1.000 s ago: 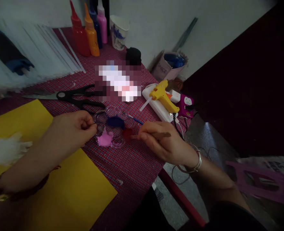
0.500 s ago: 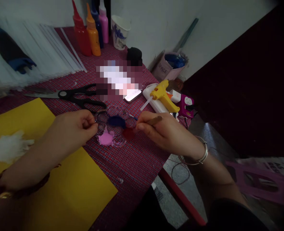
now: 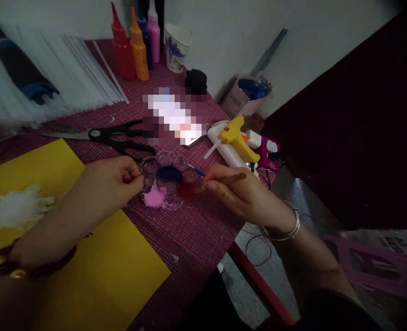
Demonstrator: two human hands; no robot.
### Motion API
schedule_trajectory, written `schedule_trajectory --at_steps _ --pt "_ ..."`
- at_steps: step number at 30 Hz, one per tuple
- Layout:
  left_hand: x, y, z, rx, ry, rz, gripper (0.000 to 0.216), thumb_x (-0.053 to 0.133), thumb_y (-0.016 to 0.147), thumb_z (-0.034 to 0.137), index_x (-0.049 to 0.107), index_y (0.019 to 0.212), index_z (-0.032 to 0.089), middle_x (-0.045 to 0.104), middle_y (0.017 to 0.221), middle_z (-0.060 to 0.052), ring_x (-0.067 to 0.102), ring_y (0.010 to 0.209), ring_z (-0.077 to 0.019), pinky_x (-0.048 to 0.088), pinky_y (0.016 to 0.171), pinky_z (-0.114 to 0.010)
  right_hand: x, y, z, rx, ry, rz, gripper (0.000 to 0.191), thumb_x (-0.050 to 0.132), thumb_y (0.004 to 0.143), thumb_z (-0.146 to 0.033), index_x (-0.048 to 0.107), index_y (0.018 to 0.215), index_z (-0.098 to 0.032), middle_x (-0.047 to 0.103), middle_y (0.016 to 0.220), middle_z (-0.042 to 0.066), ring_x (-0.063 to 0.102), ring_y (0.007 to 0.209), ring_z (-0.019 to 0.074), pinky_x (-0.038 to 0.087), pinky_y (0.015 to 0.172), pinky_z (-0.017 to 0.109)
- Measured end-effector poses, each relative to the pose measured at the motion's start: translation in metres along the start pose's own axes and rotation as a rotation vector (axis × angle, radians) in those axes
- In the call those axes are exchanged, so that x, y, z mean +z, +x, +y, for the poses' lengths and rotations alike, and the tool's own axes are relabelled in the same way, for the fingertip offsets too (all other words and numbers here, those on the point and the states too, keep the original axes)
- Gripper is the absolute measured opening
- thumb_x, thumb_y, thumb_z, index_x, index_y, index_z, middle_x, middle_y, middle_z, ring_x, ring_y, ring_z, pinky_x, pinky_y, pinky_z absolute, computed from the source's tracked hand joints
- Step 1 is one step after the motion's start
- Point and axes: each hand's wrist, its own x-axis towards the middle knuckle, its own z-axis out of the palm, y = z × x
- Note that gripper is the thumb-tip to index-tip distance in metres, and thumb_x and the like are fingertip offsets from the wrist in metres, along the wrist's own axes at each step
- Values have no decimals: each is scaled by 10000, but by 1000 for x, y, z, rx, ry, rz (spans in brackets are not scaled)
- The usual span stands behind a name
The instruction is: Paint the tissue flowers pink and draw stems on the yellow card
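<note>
Table (image 3: 203, 239), covered in red checked cloth, is taken up on its near left side by a yellow sheet (image 3: 127, 266). On that sheet a ragged white piece (image 3: 13, 207) is laid, just beyond the left forearm; no colour can be made out on it, so it is judged to be untouched by paint so far. At the far side, bottles (image 3: 139, 55) in red, orange, blue and pink are stood upright in a cluster. In the middle, a clear palette (image 3: 164, 158) is set on the cloth, and three colours have been put out in it: blue paint (image 3: 170, 174), pink paint (image 3: 155, 197) and red paint (image 3: 186, 191). No orange is seen there. The red is judged to be the colour being worked; how well it has been mixed cannot be told.

By the left hand (image 3: 117, 181), the palette's left rim is apparently pinched, thumb and forefinger brought together, the other fingers curled in. By the right hand (image 3: 237, 193), a flat wooden stick (image 3: 237, 178) is clamped between thumb and fingers, its tip held at the red. Just beyond, a thin blue brush (image 3: 198, 170) is rested against the palette's right edge.
</note>
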Motion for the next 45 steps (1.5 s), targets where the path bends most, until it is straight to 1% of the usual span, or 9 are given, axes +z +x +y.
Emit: schedule_trajectory --at_steps 3,7,9,13,19,24,38,43,45 --pt "2 1 -3 11 -22 4 176 493 700 403 536 691 233 575 579 38 548 534 -148 345 551 -278 3 1 0 13 -40 56 252 441 1023 -284 614 900 -149 615 780 28 538 670 119 393 632 252" --pt "5 3 -8 44 -55 24 178 505 712 405 535 692 230 568 571 39 539 518 -142 333 540 -273 5 -1 3 -89 76 14 256 424 1030 -273 599 885 -155 589 774 14 527 670 108 401 630 243" --pt "6 3 -9 61 -50 34 177 507 723 397 540 692 226 579 589 35 545 532 -140 337 550 -270 3 -5 6 -74 90 18 252 425 1031 -271 600 890 -159 582 780 9 525 674 102 399 628 241" --pt "4 1 -4 33 -16 13 152 490 742 360 533 693 223 576 591 35 546 538 -137 336 553 -267 1 -12 12 1 121 124 245 439 1028 -283 609 896 -166 527 719 -16 472 623 96 379 596 247" --pt "3 -1 -4 29 -1 -5 150 485 762 356 532 708 224 581 602 38 552 547 -139 340 548 -269 13 -22 24 64 355 218 249 445 1033 -296 604 881 -178 488 679 -35 440 590 84 356 543 230" --pt "4 0 -4 31 1 -1 160 484 757 362 530 700 220 577 605 34 542 549 -138 330 557 -266 22 -21 27 52 448 419 236 452 1033 -308 605 897 -189 505 677 -36 460 600 86 363 547 230" --pt "7 2 -7 51 -37 7 150 470 730 361 512 674 228 555 571 41 525 530 -140 320 549 -273 31 12 19 -36 179 269 186 452 1014 -224 600 913 -172 569 751 -11 513 657 98 405 624 253" --pt "4 1 -4 49 -9 14 133 490 743 334 521 674 225 567 591 37 538 555 -141 325 566 -276 31 19 21 -70 270 163 203 445 1020 -268 608 948 -170 576 771 -3 545 692 109 435 641 256" --pt "4 1 -3 44 -5 20 123 502 750 319 523 676 222 573 599 36 542 564 -138 333 574 -275 29 18 25 -49 282 188 217 439 1026 -281 608 942 -175 560 742 -11 526 666 107 426 621 252"
